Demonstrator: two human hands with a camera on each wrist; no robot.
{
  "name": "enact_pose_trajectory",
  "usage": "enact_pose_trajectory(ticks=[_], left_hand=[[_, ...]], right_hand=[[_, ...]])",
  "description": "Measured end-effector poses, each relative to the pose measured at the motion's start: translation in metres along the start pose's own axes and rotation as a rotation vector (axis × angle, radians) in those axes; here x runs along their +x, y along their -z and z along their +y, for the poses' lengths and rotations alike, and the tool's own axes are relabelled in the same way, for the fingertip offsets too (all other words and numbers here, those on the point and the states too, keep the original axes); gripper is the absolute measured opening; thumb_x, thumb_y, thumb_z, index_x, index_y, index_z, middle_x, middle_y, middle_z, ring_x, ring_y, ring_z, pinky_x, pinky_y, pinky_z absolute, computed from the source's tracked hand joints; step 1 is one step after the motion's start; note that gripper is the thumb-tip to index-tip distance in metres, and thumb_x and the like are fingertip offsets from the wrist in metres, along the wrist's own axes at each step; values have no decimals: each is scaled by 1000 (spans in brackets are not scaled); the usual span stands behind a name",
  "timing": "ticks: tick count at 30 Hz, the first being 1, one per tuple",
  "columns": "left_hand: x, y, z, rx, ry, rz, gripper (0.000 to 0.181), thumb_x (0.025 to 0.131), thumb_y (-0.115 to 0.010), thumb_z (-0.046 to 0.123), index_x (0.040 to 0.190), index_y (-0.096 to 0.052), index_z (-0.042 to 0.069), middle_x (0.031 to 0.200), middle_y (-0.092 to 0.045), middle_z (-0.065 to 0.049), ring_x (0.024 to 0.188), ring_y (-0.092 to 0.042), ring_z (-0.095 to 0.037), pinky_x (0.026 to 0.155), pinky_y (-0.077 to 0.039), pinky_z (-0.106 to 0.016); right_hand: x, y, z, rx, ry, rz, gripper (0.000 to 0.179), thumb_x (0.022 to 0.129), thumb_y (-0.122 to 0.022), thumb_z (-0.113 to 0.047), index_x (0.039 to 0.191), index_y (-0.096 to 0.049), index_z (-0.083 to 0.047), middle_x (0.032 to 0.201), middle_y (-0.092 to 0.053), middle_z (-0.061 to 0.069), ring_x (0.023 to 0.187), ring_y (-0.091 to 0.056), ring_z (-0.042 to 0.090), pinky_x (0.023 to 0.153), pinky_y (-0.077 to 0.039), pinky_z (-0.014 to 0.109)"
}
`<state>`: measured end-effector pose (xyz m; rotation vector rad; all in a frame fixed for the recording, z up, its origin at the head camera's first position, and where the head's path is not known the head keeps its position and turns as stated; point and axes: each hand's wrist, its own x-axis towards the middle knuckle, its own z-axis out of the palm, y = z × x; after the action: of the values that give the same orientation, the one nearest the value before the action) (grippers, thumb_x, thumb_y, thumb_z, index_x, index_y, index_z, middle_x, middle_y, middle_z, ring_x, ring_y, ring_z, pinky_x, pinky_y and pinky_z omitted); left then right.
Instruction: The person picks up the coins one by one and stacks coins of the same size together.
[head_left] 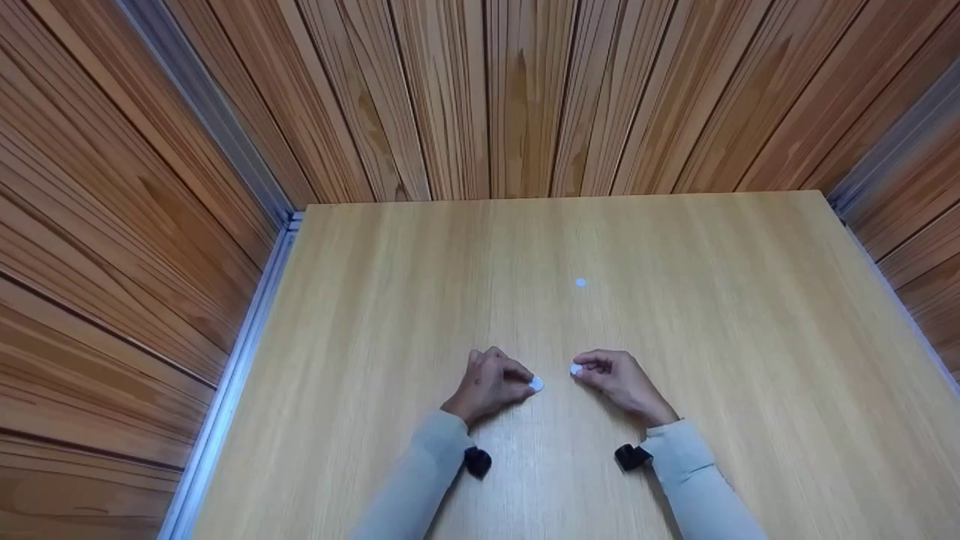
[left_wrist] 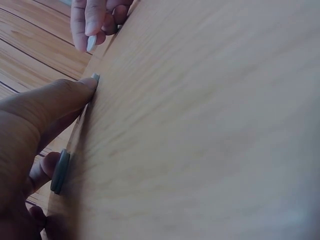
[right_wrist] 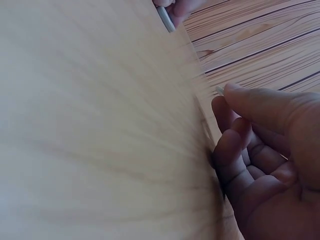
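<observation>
My left hand pinches a small white disc between thumb and fingertips, low over the tabletop. In the left wrist view, a darker grey-green disc shape, with two layers visible, shows beside the other fingers of that hand; the head view hides it under the hand. Across a narrow gap, my right hand pinches another white disc at its fingertips. The right wrist view shows only a thin edge of this disc by the thumb, with the remaining fingers curled near the wood.
A third white disc lies on the wooden tabletop, farther out than both hands. Plank walls stand at the back and sides, with a metal rail along the left edge. Black wrist devices sit at both cuffs.
</observation>
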<state>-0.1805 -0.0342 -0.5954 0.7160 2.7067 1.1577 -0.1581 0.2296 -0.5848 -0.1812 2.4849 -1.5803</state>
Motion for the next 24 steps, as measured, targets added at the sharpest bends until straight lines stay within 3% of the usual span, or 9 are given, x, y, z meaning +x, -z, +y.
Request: enact_pose_trajectory(ticks=[8, 18, 24], left_hand=[[1, 1, 1, -5, 26, -13, 13, 82, -83, 32, 93, -81, 26, 84, -64, 22, 82, -48, -3, 82, -28, -35], [1, 0, 1, -7, 57, -31, 13, 82, -83, 31, 94, -81, 26, 84, -64, 21, 82, -48, -5, 82, -28, -36], [1, 0, 2, -5, 35, -26, 14, 82, -83, 32, 94, -81, 26, 85, -64, 20, 82, -48, -4, 82, -28, -35]], right_hand=[[-7, -5, -2, -15, -18, 7, 22, 93, -71, -14, 111, -73, -1, 105, -71, 8, 89, -60, 17, 77, -46, 24], [-12, -14, -6, -57, 24, 5, 20, 93, -71, -12, 109, -74, -1, 103, -71, 8, 85, -60, 17, 74, -46, 24], [-12, -15, -6, -100, 33, 0, 18, 93, -71, -11, 108, -74, -1, 101, -72, 7, 84, -60, 13, 74, -47, 25]])
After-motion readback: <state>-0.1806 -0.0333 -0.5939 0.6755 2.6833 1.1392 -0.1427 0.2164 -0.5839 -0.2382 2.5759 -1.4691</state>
